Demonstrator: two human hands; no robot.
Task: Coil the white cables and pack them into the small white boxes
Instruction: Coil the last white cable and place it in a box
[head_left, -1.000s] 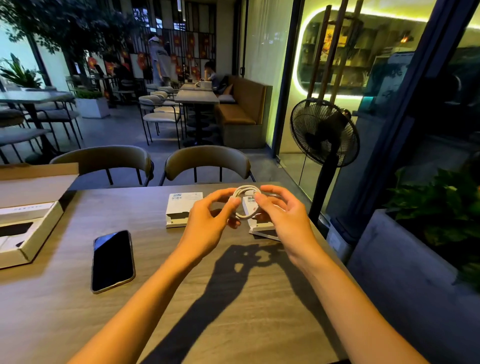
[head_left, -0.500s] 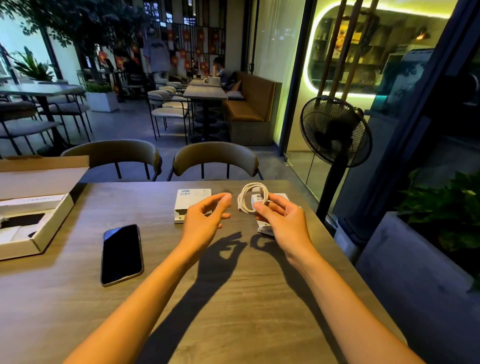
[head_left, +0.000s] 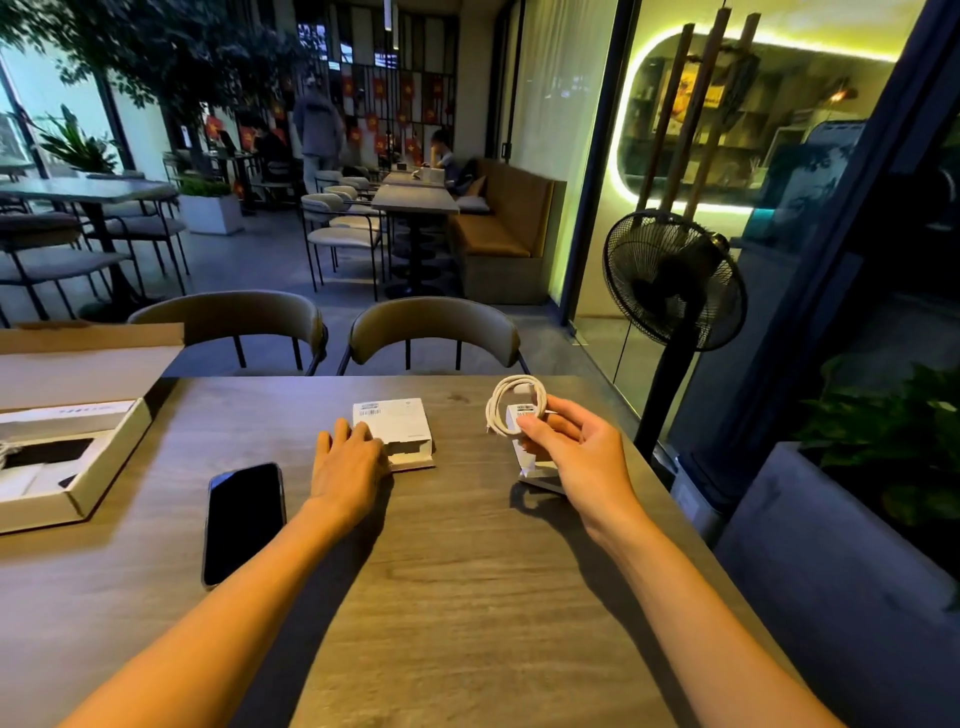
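A coiled white cable (head_left: 511, 402) with a labelled paper band is pinched between the thumb and fingers of my right hand (head_left: 576, 454), held just above the right side of the wooden table (head_left: 467, 571). Under that hand lies a small white box part (head_left: 535, 470), mostly hidden. A small white box (head_left: 397, 428) with a barcode label and an open near end lies at mid table. My left hand (head_left: 348, 462) rests flat on the table with its fingertips touching that box's left near corner.
A black phone (head_left: 244, 522) lies face up left of my left hand. A large open cardboard box (head_left: 78, 457) sits at the table's left edge. Two chairs (head_left: 431, 327) stand at the far side. A standing fan (head_left: 672, 291) is off the right edge.
My left hand let go of the coil and moved left and down onto the small white box. My right hand kept the coiled cable and shifted slightly right.
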